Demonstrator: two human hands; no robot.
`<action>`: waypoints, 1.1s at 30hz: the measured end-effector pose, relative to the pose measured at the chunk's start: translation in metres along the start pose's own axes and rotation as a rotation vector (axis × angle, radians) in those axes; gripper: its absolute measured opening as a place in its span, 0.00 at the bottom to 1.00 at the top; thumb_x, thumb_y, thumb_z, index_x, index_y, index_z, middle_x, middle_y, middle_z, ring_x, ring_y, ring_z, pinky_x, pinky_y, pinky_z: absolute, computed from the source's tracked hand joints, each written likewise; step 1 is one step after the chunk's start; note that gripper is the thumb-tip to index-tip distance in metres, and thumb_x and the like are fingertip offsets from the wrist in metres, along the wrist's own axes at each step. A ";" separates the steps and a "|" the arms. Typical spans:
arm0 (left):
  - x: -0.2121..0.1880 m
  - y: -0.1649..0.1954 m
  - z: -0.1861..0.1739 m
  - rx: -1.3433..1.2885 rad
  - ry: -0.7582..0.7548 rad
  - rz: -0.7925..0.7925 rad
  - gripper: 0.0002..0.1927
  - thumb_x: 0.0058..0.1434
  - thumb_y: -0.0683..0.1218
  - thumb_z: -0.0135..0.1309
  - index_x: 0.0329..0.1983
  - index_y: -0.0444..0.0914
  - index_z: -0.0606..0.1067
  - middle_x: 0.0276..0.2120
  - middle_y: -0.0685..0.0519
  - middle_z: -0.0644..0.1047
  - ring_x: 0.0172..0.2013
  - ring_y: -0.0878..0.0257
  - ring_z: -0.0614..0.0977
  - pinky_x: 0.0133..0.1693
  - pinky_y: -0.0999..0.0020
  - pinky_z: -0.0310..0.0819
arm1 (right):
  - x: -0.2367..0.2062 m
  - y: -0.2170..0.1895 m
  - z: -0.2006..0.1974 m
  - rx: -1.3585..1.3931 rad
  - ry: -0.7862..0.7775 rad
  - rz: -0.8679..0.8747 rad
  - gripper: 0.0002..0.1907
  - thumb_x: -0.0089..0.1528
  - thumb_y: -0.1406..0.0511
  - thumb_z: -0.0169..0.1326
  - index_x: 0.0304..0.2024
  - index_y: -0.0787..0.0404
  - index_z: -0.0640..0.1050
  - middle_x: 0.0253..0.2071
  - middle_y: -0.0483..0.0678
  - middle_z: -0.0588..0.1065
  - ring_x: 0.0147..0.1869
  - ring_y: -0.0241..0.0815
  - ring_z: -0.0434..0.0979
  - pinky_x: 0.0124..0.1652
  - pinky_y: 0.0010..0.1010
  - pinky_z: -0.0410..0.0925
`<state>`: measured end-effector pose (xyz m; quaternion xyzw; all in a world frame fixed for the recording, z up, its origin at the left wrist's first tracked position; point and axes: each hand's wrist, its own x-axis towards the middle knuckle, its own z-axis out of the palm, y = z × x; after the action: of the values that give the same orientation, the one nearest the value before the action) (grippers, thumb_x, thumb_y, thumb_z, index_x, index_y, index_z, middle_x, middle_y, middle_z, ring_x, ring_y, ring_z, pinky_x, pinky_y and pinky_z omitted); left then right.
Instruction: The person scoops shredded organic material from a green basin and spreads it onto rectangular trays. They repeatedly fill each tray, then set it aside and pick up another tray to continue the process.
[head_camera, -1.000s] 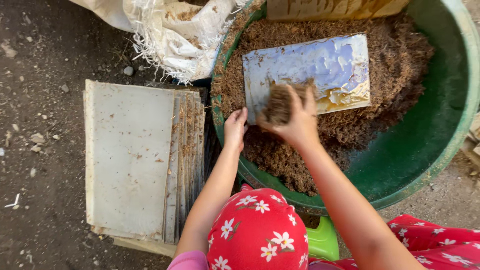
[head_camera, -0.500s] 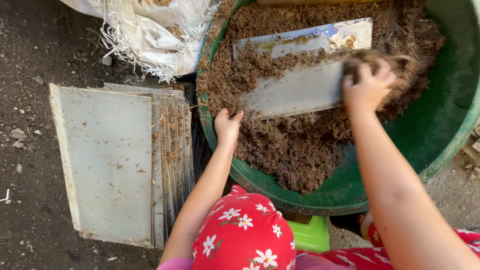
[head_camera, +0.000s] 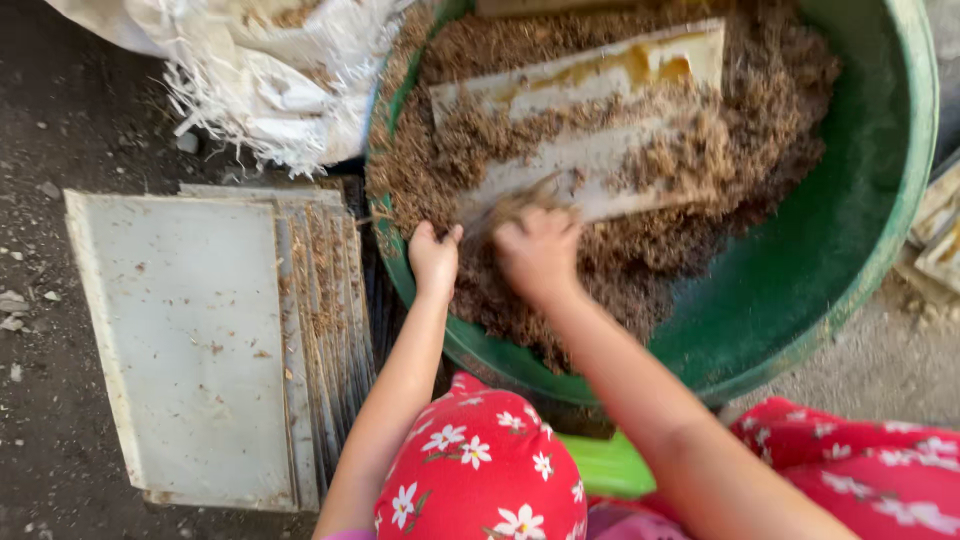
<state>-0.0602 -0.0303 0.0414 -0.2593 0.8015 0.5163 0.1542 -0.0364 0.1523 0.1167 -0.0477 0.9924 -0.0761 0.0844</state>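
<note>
Hands first — we see the left hand (head_camera: 435, 258) resting on the near rim of a big green tub (head_camera: 880, 250), fingers curled over the edge, gripping the rim. The right hand (head_camera: 540, 250) is inside the tub, closed around a clump of brown fibre (head_camera: 520, 205) and pressed against the lower of two pale flat panels. Motion blur there, so we cannot tell finger detail.

The tub fills the upper right of the view and holds a bed of brown fibrous mulch (head_camera: 600, 290). Two panels lie on it, tilted: the lower panel (head_camera: 600, 165) is whitish grey and partly smeared with fibre; the upper panel (head_camera: 600, 75) is whitish with a yellow-orange stain near its right end. A sliver of a tan board (head_camera: 520, 6) shows at the top edge.

Left of the tub, on dark dirt ground (head_camera: 60, 120), we see a stack of grey-white rectangular sheets (head_camera: 180, 330), fanned so their right edges show as strips dusted with fibre. Above it lies a white woven sack (head_camera: 270, 80), frayed along its lower edge, just beside the tub rim.

Bottom centre — red cloth with white flowers (head_camera: 480, 470) over the knee, more of it at lower right, and a bright green plastic piece (head_camera: 600, 465) between them, under the tub.
</note>
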 end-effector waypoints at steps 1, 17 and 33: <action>-0.003 0.002 -0.001 0.013 -0.018 -0.066 0.17 0.66 0.41 0.60 0.46 0.25 0.67 0.40 0.34 0.73 0.37 0.54 0.70 0.43 0.60 0.69 | 0.001 0.039 0.001 -0.042 -0.123 0.162 0.08 0.66 0.63 0.55 0.47 0.53 0.80 0.56 0.59 0.71 0.55 0.61 0.69 0.50 0.68 0.66; -0.012 0.034 -0.003 -0.041 -0.028 -0.097 0.39 0.63 0.47 0.61 0.72 0.29 0.57 0.70 0.37 0.62 0.69 0.47 0.65 0.65 0.57 0.61 | -0.110 0.101 0.025 0.590 -0.542 0.932 0.67 0.47 0.27 0.51 0.79 0.42 0.38 0.77 0.67 0.32 0.78 0.78 0.36 0.66 0.72 0.50; -0.019 0.042 -0.009 -0.034 -0.002 0.153 0.34 0.63 0.46 0.64 0.64 0.22 0.63 0.59 0.30 0.71 0.59 0.44 0.73 0.58 0.56 0.64 | -0.123 0.046 0.042 0.132 -0.494 0.509 0.50 0.44 0.63 0.71 0.68 0.45 0.66 0.76 0.62 0.47 0.73 0.71 0.56 0.54 0.51 0.74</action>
<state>-0.0689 -0.0196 0.0861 -0.1994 0.8099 0.5404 0.1105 0.0881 0.2047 0.0881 0.1896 0.9150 -0.1026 0.3410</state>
